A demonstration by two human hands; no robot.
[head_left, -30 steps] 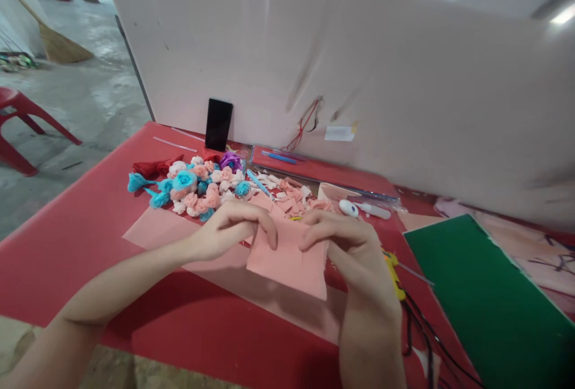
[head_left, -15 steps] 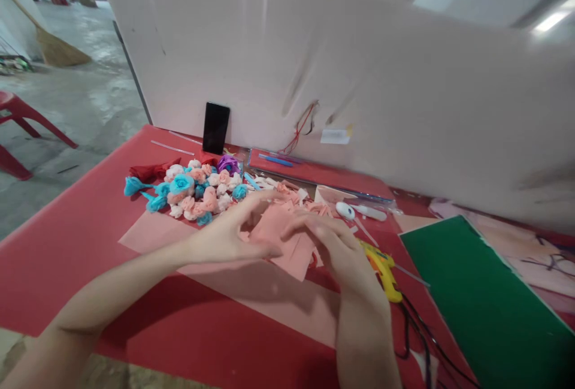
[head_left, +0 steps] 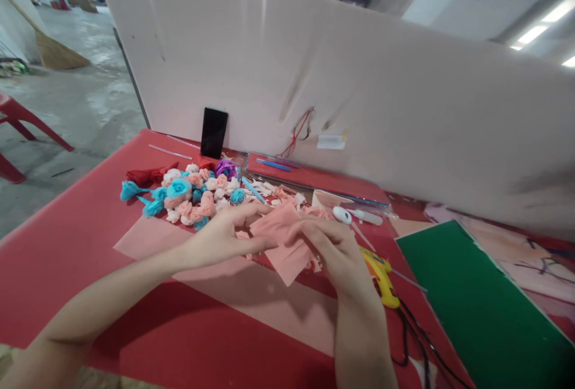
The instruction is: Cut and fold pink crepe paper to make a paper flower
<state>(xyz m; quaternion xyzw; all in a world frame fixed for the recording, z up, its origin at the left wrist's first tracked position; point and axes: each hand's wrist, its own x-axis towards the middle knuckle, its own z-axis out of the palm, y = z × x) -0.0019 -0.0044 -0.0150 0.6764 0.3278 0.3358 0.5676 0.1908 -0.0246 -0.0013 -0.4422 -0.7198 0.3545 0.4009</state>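
A creased square of peach crepe paper [head_left: 287, 257] is held above the table between my two hands. My left hand [head_left: 224, 230] pinches its left side, thumb below and fingers above. My right hand [head_left: 335, 251] grips the right side, fingertips pressed onto the surface. Beneath and behind lie peach paper scraps [head_left: 290, 194]. A long peach paper strip [head_left: 251, 293] is spread flat on the table under my forearms. Left of my left hand is a cluster of blue, peach and white paper flowers [head_left: 179, 188].
A yellow glue gun [head_left: 381, 278] with a black cord lies right of my right hand, near a green board [head_left: 480, 299]. A black phone [head_left: 214, 132] leans on the white partition [head_left: 381, 89]. A white-capped tool [head_left: 342, 215] lies behind my right hand on the red table [head_left: 58, 245].
My right fingers have closed more firmly on the peach paper, which looks flatter and tilted, with its lower corner hanging toward me. The view has shifted slightly.
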